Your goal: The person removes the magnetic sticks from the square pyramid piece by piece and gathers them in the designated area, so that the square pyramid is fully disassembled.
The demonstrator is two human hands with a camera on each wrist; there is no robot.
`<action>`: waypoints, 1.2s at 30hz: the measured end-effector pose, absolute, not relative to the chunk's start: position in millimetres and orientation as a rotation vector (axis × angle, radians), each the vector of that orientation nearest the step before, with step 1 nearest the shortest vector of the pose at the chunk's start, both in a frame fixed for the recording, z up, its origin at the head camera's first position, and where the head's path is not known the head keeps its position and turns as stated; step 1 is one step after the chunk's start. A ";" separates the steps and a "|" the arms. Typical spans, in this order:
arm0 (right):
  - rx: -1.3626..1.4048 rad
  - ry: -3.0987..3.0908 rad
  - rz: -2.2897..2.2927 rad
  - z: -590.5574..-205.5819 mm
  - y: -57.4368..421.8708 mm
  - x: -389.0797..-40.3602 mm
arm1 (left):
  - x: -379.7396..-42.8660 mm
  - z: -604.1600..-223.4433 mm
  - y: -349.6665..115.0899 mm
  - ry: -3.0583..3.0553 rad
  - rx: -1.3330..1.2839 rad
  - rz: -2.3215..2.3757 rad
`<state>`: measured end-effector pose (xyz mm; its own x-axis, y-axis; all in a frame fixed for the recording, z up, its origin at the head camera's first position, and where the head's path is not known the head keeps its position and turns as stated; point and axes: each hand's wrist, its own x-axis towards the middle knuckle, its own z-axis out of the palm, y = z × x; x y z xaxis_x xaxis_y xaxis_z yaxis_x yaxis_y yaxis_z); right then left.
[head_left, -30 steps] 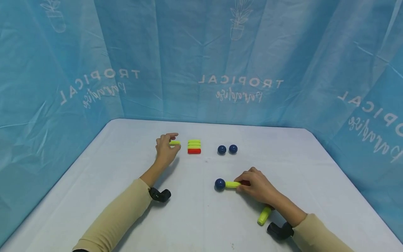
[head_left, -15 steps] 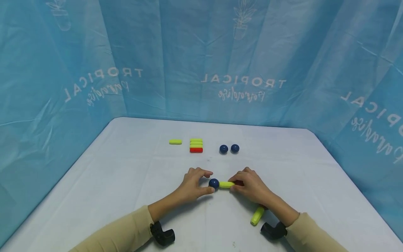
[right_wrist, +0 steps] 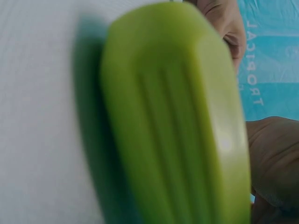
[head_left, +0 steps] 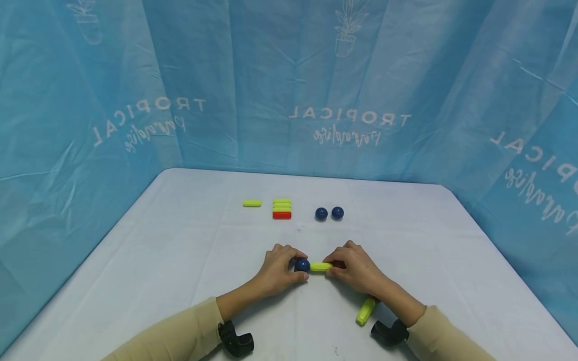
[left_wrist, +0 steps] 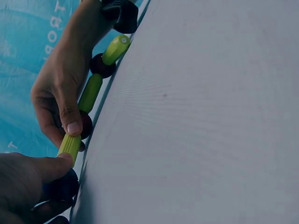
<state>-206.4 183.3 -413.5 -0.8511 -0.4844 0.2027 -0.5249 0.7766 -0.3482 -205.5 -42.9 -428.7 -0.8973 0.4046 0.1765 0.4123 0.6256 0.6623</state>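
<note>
A toy chain of yellow-green rods and balls lies between the hands on the table. My left hand point(head_left: 276, 271) holds the blue ball point(head_left: 302, 264) at its left end, thumb and fingers around it. From that ball a yellow-green rod point(head_left: 319, 266) runs to my right hand point(head_left: 355, 267), which pinches the chain at a dark red ball point(left_wrist: 86, 125). Past the right hand, the left wrist view shows another rod point(left_wrist: 90, 93), a dark ball point(left_wrist: 102, 66) and an end rod point(left_wrist: 116, 49). That end rod point(right_wrist: 173, 121) fills much of the right wrist view.
Further back on the white table point(head_left: 203, 250) lie a single yellow-green rod point(head_left: 252, 203), a row of yellow-green rods point(head_left: 282, 205) with a red rod point(head_left: 282, 215) in front, and two blue balls point(head_left: 321, 214). A blue curtain point(head_left: 271, 140) stands behind the table.
My left hand let go of a yellow-green rod at the back left, came forward and took hold of the blue ball. The right hand and the chain shifted slightly left.
</note>
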 end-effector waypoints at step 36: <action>0.725 -2.879 0.617 -417.3 197.7 -207.9 | -290.8 -421.5 -108.0 -2.711 -0.177 -1.308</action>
